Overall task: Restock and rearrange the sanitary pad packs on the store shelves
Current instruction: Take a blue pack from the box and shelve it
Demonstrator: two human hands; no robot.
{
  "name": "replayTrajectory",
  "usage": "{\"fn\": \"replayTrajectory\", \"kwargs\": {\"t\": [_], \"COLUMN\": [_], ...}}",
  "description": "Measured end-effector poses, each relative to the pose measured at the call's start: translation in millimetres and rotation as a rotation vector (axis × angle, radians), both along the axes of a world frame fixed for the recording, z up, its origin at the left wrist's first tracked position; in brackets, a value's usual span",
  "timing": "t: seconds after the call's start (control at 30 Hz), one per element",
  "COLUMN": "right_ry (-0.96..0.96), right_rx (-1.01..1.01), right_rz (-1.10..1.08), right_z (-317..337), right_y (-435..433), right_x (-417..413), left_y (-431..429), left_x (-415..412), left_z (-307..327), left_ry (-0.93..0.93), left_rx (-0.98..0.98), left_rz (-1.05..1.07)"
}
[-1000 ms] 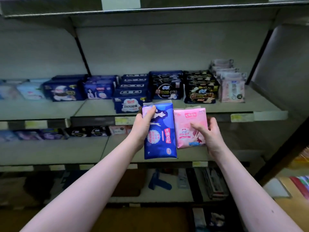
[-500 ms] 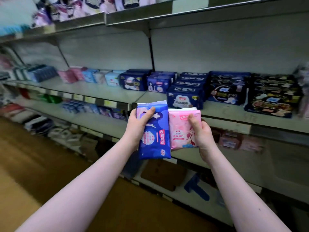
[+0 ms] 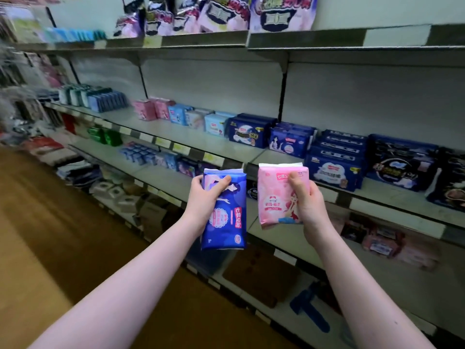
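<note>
Shelves [image 3: 191,137] hold rows of packs. Left hand [image 3: 203,200] grasps an upright blue pack [image 3: 226,222]; right hand [image 3: 310,201] grasps an upright pink pack [image 3: 275,197].

One pack [image 3: 225,210] per hand [image 3: 203,197]

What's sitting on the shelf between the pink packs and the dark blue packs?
Light blue packs stand between the pink packs and the nearest dark blue packs, in the head view.
</note>
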State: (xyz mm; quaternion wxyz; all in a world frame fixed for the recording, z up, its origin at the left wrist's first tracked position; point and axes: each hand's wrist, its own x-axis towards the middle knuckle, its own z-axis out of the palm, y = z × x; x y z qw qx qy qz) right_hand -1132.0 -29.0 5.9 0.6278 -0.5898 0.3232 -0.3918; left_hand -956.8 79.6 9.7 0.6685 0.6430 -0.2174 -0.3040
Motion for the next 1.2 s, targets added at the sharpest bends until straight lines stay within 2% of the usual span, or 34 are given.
{"fn": "replayTrajectory", "kwargs": {"t": [0.2,0.53,0.9,1.0,1.1,1.2], "right_ry": [-0.004,-0.008,-0.004,-0.006,-0.015,-0.045], "right_rx": [0.005,0.004,0.076,0.106,0.114,0.121], "right_rz": [-0.015,0.001,0.078,0.085,0.098,0.112], "right_z": [13,28,12,5,3,8], "right_y": [40,113,117,98,76,50], "right_x": [87,235,344,382,424,470], "left_y": [41,118,130,126,116,95], "left_x": [87,226,327,366,412,453], "left_z": [4,6,-2,2,4,10], "left_ry": [0.016,0.074,0.106,0.242,0.416,0.427], "left_rx": [-0.048,-0.151,-0.142,-0.214,-0.336,-0.415], "left_rz": [0.021,0.175,0.208,0.213,0.116,0.086]}}
